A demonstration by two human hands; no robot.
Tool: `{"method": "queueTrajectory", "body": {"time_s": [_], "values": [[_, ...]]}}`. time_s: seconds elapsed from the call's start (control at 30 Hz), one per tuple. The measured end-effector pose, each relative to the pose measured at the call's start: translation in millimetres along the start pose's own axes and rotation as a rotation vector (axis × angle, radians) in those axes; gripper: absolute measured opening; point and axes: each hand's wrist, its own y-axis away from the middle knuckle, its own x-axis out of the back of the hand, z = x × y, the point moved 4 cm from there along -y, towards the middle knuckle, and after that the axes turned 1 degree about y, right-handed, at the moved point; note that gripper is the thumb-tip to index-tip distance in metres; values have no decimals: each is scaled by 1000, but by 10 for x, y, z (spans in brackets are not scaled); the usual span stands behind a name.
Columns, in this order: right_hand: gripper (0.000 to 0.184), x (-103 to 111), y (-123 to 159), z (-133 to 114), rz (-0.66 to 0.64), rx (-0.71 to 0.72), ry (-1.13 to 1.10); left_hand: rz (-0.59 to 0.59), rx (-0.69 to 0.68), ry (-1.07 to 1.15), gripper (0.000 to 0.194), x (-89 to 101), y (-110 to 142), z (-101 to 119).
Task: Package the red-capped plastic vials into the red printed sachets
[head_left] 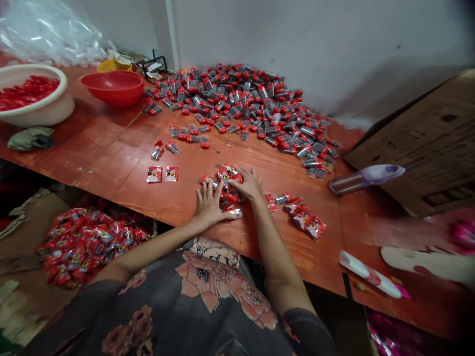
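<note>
On the table's near middle, a small heap of red-labelled packets (230, 197) lies between my two hands. My left hand (210, 205) rests along its left and front side, fingers spread and thumb stretched out beside a silvery packet at the front edge. From the right, my right hand (249, 185) curves over the heap, fingers apart, touching its upper right side. Neither hand is closed round a packet. To the left lie two flat red labels (155, 174) and two loose clear tubes with red caps (157, 151). A row of labelled packets (305, 217) lies to the right.
A large pile of red-capped tubes (237, 99) lies against the wall. A white basin (61, 101) of red caps and a red bowl (113, 89) stand left. Below, a carton holds red packets (96, 242). At right are a lilac-topped bottle (365, 178), a cardboard box (419, 143) and a person's blurred arm.
</note>
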Motion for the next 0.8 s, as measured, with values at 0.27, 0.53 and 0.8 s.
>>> {"method": "queueTrajectory", "body": {"time_s": [0.27,0.53,0.8], "values": [[59,-211,199,-300,24,95,29,-70,-64,-115,110,91,82,-315],[54,-376,450,-684,97,-10,34,-68,-99,-36,116,314,305,-623],[52,-544,643,-954,123,13,58,-84,-220,178,106,429,494,-840]]}}
